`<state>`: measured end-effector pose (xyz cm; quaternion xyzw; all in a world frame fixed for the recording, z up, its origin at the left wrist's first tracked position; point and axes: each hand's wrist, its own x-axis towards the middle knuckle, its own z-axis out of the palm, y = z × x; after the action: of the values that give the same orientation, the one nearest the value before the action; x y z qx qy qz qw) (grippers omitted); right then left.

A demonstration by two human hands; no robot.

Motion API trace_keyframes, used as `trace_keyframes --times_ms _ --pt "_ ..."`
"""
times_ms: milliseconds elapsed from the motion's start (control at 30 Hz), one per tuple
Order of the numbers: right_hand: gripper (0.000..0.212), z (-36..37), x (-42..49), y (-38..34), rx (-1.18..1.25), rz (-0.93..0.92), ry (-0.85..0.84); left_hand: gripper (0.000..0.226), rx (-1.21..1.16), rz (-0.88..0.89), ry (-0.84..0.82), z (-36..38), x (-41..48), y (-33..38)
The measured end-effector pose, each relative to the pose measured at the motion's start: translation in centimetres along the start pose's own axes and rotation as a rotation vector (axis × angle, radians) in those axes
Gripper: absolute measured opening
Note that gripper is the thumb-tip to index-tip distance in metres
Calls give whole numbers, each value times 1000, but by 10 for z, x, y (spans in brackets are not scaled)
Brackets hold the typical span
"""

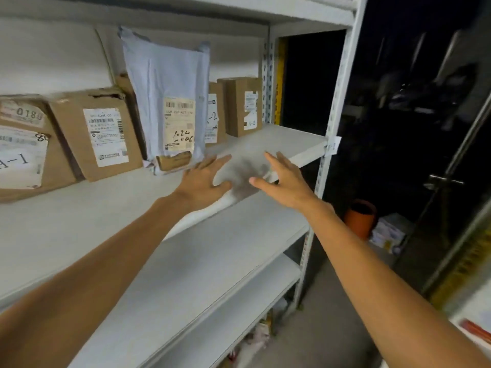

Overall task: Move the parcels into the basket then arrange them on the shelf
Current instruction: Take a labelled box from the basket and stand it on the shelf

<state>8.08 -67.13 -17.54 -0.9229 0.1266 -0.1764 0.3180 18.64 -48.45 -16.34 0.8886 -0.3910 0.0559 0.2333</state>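
We held our left grip and right grip open, fingers spread, holding nothing, over the white shelf's right end. The parcels stood at its far side: a torn cardboard box left of a grey mailer bag, a small box at right.

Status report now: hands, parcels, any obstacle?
Left hand, right hand open, empty, over shelf. Grey mailer standing among boxes, near left hand. No obstacle seen.

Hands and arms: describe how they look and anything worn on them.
The left hand and right hand are bare: no gloves, rings or watch show. Both forearms are uncovered to the frame edge, no sleeve in sight.
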Motion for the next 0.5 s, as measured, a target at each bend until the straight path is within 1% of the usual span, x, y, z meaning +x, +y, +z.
trace_keyframes --times_ms 100,167,300,400,500 --pt "83 -27 -46 32 -78 113 36 66 21 93 -92 25 -2 48" --pt "84 -42 -81 55 -95 212 66 67 57 163 -147 46 -7 84" --pt "87 -65 -161 112 -124 420 84 68 37 285 -297 98 -26 153" --pt "90 -74 -229 154 -117 562 96 65 68 386 -380 143 -51 205" --pt "86 -80 -310 186 -89 702 94 62 89 421 -500 193 -92 255"
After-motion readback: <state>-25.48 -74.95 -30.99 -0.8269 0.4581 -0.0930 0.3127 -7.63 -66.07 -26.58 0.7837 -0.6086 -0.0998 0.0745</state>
